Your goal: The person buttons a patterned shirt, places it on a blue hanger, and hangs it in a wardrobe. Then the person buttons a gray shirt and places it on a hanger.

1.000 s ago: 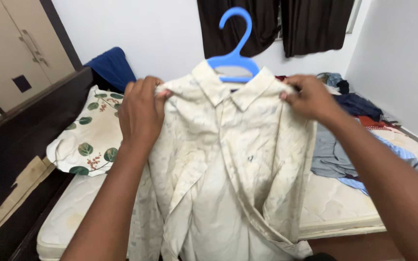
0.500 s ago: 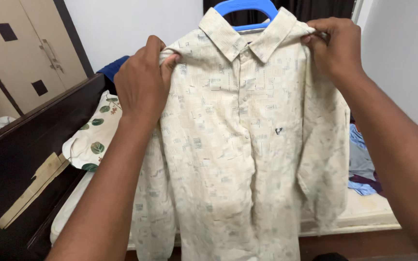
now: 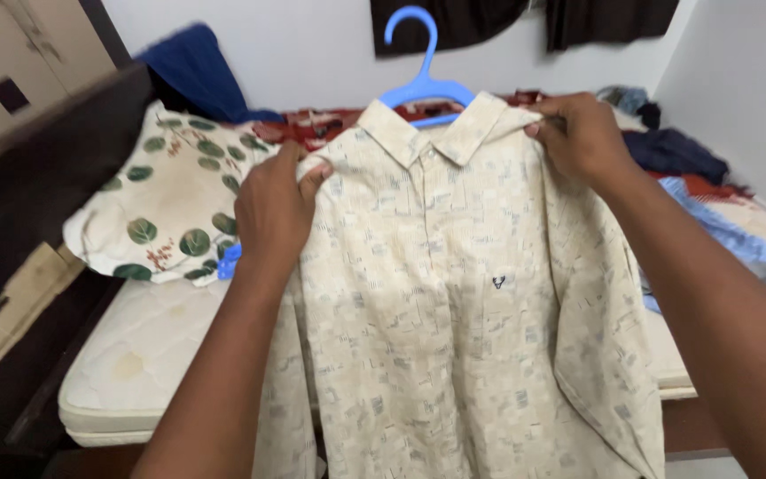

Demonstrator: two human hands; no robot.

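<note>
I'm holding the cream shirt (image 3: 454, 293) up on its blue hanger (image 3: 423, 84): left hand (image 3: 272, 208) and right hand (image 3: 582, 137) each pinch a shoulder; between them, the collar needs squaring next

Even indoor light, soft shadows, slight blur.

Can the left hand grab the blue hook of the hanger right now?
Probably not right away. The left hand is pinching the shirt at its shoulder, so it's busy. The hook itself sticks up bare above the collar, with nothing covering it, so letting go first would likely free the way.
</note>
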